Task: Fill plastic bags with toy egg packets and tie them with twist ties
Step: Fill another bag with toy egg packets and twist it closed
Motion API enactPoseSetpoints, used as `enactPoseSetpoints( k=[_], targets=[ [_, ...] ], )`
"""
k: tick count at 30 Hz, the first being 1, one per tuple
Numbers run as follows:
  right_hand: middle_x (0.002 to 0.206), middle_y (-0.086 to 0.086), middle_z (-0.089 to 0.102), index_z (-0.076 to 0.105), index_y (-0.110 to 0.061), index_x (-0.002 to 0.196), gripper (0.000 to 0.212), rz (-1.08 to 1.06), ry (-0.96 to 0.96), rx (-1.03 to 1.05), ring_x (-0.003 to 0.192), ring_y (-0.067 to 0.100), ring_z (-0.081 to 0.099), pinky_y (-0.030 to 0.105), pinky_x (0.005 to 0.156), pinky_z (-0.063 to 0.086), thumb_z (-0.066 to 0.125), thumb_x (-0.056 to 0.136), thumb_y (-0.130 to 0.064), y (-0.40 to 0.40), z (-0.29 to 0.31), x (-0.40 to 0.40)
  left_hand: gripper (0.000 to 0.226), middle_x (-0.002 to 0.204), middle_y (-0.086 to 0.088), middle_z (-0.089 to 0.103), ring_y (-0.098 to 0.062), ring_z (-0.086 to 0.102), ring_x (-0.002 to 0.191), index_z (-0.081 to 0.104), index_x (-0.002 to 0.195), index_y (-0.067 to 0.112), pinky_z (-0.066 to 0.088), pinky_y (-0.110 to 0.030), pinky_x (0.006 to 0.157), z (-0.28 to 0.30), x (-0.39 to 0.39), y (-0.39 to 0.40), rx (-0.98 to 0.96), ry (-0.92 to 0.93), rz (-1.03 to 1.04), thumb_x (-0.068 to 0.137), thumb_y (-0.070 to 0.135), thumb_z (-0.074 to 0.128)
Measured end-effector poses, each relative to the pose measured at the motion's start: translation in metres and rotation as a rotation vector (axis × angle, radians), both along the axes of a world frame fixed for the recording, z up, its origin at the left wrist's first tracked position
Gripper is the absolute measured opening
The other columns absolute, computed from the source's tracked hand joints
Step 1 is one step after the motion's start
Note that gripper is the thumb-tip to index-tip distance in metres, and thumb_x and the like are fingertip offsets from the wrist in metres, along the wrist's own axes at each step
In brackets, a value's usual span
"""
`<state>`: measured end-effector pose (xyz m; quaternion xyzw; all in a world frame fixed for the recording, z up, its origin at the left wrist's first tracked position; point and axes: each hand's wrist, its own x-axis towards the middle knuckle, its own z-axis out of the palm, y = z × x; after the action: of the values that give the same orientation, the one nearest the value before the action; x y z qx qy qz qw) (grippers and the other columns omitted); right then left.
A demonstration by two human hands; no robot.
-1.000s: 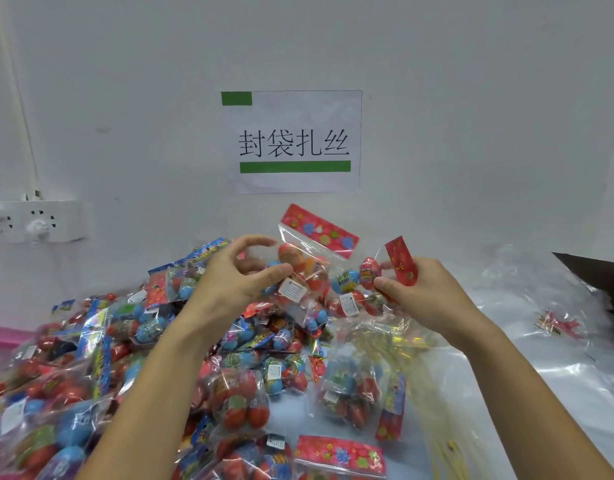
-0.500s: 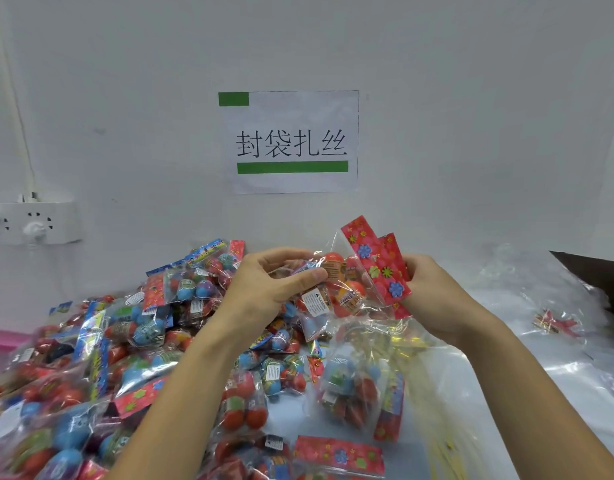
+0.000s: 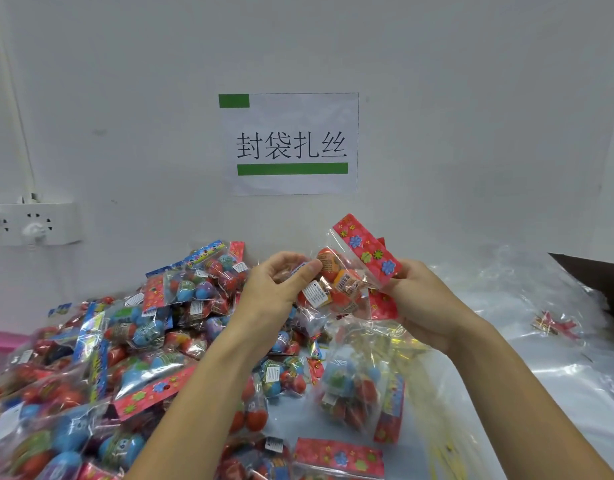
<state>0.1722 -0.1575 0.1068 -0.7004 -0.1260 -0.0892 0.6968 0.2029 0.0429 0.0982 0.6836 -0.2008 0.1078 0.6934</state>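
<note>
Red-headed egg packet [image 3: 347, 271], header tilted up-right, both hands' fingers [image 3: 300, 271] pinching it.

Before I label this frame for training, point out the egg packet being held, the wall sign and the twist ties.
egg packet [image 3: 336, 282], head view, its clear front.
wall sign [image 3: 291, 143], head view, its printed middle.
twist ties [image 3: 555, 325], head view, the bundle's middle.

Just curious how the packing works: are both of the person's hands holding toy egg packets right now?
Yes: the left hand and right hand both grip red-topped egg packets raised above the pile.
</note>
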Motion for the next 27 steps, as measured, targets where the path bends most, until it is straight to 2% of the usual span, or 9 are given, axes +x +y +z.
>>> enactPoseSetpoints(
  k=[2, 5, 7, 10, 13, 15, 18, 23, 27],
  targets=[
    [0.108, 0.019, 0.075, 0.071, -0.006, 0.109, 0.021, 0.036, 0.015, 0.016, 0.094, 0.034, 0.074, 0.042, 0.076, 0.064, 0.053, 0.101, -0.002, -0.001, -0.001, 0.0, 0.03, 0.108, -0.001, 0.073, -0.024, 0.068, 0.103, 0.071, 0.084, 0.031, 0.054, -0.045, 0.083, -0.001, 0.0, 0.003, -0.001, 0.04, -0.115, 0.064, 0.054, 0.078],
    [0.109, 0.021, 0.074, 0.068, -0.001, 0.115, 0.024, 0.095, 0.051, 0.017, 0.09, 0.032, 0.074, 0.04, 0.069, 0.063, 0.049, 0.101, 0.004, -0.004, -0.001, 0.0, 0.027, 0.096, -0.007, 0.072, -0.021, 0.069, 0.081, 0.069, 0.085, 0.026, 0.055, -0.033, 0.061, 0.002, -0.004, 0.009, -0.034, 0.051, -0.25, 0.069, 0.045, 0.079],
    [0.109, 0.021, 0.074, 0.066, 0.002, 0.119, 0.025, 0.123, 0.079, 0.003, 0.091, 0.033, 0.074, 0.043, 0.071, 0.063, 0.047, 0.103, 0.0, -0.006, 0.0, -0.001, 0.025, 0.095, -0.005, 0.07, -0.017, 0.069, 0.079, 0.068, 0.087, 0.024, 0.053, -0.026, 0.056, 0.004, -0.007, 0.011, 0.036, 0.02, -0.249, 0.073, 0.044, 0.076],
    [0.102, 0.015, 0.076, 0.07, -0.002, 0.118, 0.05, 0.202, 0.209, 0.109, 0.082, 0.026, 0.075, 0.042, 0.067, 0.062, 0.041, 0.105, -0.04, -0.01, 0.002, -0.003, 0.022, 0.11, 0.0, 0.068, -0.007, 0.07, 0.088, 0.067, 0.092, 0.028, 0.055, -0.022, 0.06, 0.006, -0.008, 0.016, 0.239, -0.037, -0.189, 0.082, 0.047, 0.07],
    [0.108, 0.013, 0.075, 0.079, -0.017, 0.105, 0.076, 0.316, 0.288, -0.024, 0.096, 0.028, 0.074, 0.039, 0.072, 0.061, 0.041, 0.08, -0.078, -0.013, 0.006, -0.01, 0.031, 0.113, 0.002, 0.067, -0.024, 0.069, 0.101, 0.066, 0.098, 0.029, 0.058, -0.044, 0.08, 0.006, -0.007, 0.018, 0.39, -0.077, -0.15, 0.08, 0.055, 0.068],
    [0.111, 0.011, 0.075, 0.076, -0.022, 0.108, 0.065, 0.325, 0.252, -0.168, 0.102, 0.028, 0.073, 0.044, 0.079, 0.062, 0.054, 0.078, -0.074, -0.011, 0.005, -0.011, 0.037, 0.114, -0.005, 0.066, -0.03, 0.067, 0.092, 0.065, 0.1, 0.031, 0.055, -0.047, 0.08, 0.006, -0.008, 0.015, 0.467, -0.098, -0.122, 0.078, 0.061, 0.065],
    [0.116, 0.01, 0.074, 0.069, -0.017, 0.12, 0.041, 0.249, 0.149, -0.29, 0.109, 0.029, 0.071, 0.056, 0.097, 0.054, 0.071, 0.087, -0.042, -0.007, 0.003, -0.011, 0.036, 0.104, -0.02, 0.068, -0.025, 0.056, 0.074, 0.063, 0.101, 0.034, 0.044, -0.039, 0.069, 0.005, -0.009, 0.008, 0.46, -0.131, -0.124, 0.08, 0.063, 0.063],
    [0.112, 0.011, 0.075, 0.071, -0.015, 0.115, 0.03, 0.149, 0.122, -0.175, 0.105, 0.028, 0.072, 0.057, 0.096, 0.054, 0.071, 0.09, -0.031, -0.004, 0.003, -0.01, 0.075, 0.117, 0.005, 0.061, -0.008, 0.065, 0.094, 0.044, 0.129, 0.045, 0.046, -0.026, 0.073, 0.0, -0.008, -0.004, 0.299, -0.036, 0.043, 0.063, 0.08, 0.056],
    [0.112, 0.012, 0.075, 0.07, -0.014, 0.117, 0.03, 0.114, 0.113, -0.147, 0.104, 0.029, 0.072, 0.057, 0.095, 0.055, 0.07, 0.092, -0.032, -0.006, 0.002, -0.008, 0.09, 0.108, 0.005, 0.059, -0.001, 0.057, 0.082, 0.039, 0.138, 0.042, 0.043, -0.022, 0.07, -0.001, -0.011, -0.005, 0.325, 0.032, -0.004, 0.06, 0.081, 0.06]
  ],
)
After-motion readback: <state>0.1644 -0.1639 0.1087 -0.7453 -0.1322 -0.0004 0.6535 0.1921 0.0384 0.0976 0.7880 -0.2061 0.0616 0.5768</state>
